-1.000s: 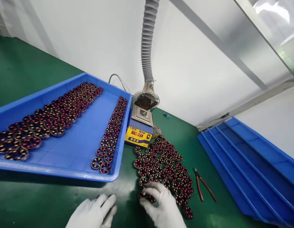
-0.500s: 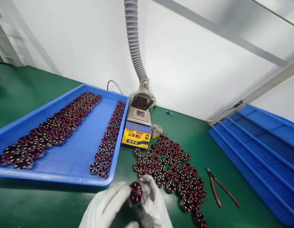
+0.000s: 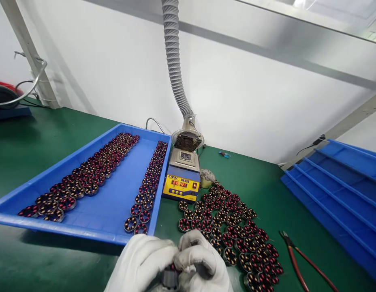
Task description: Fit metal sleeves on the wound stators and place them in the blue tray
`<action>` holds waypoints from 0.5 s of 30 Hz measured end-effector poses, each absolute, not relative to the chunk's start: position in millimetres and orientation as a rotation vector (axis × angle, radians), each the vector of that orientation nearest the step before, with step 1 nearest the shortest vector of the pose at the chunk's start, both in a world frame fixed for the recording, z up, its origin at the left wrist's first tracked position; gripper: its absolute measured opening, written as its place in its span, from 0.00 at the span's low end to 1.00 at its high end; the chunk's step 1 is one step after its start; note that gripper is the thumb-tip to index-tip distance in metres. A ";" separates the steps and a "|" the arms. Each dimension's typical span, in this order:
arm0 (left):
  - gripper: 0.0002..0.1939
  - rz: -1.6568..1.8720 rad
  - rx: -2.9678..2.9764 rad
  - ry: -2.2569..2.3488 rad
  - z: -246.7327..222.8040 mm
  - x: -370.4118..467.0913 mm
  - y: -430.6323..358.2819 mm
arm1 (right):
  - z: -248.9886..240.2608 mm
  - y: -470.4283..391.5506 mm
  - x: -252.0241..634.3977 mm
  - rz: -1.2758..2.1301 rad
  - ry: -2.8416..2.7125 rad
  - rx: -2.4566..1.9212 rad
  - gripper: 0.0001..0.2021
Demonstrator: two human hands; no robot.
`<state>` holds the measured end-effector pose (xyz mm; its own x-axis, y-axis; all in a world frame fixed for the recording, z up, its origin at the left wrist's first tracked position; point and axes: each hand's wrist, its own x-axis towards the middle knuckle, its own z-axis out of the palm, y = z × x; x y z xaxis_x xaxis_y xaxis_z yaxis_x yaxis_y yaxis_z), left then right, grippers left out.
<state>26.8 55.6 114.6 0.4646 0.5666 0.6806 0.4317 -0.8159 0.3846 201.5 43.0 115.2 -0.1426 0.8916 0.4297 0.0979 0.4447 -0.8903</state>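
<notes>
Both my hands, in white gloves with greyed fingertips, are together at the bottom centre. My left hand (image 3: 142, 259) is closed on a dark round motor stator (image 3: 169, 278), which is tilted and mostly covered by the gloves. My right hand (image 3: 203, 259) has its fingers curled in against the same stator from the right; what its fingertips pinch is hidden. Just past my right hand spreads a loose group of motor stators (image 3: 229, 256) with red or gold coils, lying on the green table (image 3: 255, 186).
A blue tray (image 3: 115, 202) at left holds two bands of stators. Behind my hands stands a yellow-fronted solder pot (image 3: 181, 187) beneath a grey exhaust hose (image 3: 172, 61), beside a small tub (image 3: 208, 177). Red-handled cutters (image 3: 297, 259) and stacked blue trays (image 3: 336, 182) are at right.
The stator has tipped so its coil face no longer shows, and my right fingers have curled over towards my left ones. The whole view has shifted, with the scene lower and further right.
</notes>
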 end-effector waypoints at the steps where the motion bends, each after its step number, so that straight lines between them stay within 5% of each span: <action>1: 0.15 1.334 2.658 0.862 114.7 25.3 56.2 | 113.7 45.5 196.2 0.863 -1.530 -0.858 0.03; 6: 0.15 1.419 2.824 0.907 108.7 16.6 53.2 | 112.9 51.9 183.1 1.140 -0.946 -0.515 0.12; 9: 0.19 1.370 2.766 0.906 104.8 14.0 52.3 | 118.3 45.8 191.1 1.271 -1.076 -0.767 0.07; 15: 0.13 1.428 2.956 0.964 106.7 14.4 54.7 | 130.6 32.6 175.4 0.748 -1.243 -0.987 0.03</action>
